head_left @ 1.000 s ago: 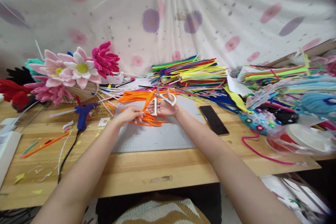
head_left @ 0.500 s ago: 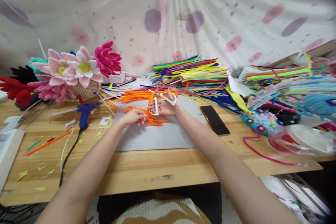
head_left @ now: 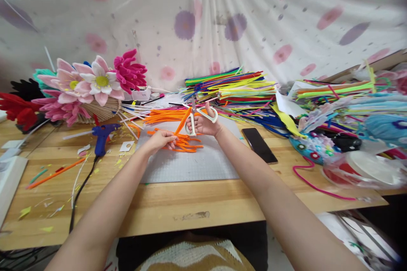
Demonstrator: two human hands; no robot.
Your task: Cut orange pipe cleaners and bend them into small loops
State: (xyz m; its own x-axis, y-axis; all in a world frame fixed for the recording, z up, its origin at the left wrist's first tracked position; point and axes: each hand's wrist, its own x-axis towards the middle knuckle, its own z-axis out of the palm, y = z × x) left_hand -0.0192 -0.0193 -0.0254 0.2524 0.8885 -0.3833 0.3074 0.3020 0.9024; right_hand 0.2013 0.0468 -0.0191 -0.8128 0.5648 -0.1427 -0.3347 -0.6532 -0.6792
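Orange chenille stems (head_left: pixel 182 124), held over the far part of a grey mat (head_left: pixel 187 169), itself laid back from the front edge of the desk (head_left: pixel 159 207). In the left hand (head_left: pixel 161 140), a narrow grip, pinched at the stems' near end, probably to keep the strands together and the far length free. In the right hand (head_left: pixel 205 125), a looser grip around scissors (head_left: pixel 193 128), palm turned up, handles spread and blades pointing away, likely for control from the side. Long axis of the stems slanting away and rightward, far end up beside the blades; contact there impossible to tell. Just beneath, loose orange pieces (head_left: pixel 187 148) lying roughly crosswise on the mat; beyond, an orange bundle (head_left: pixel 162 116), then a multicoloured pile (head_left: pixel 232 89) against the spotted sheet (head_left: pixel 206 51).
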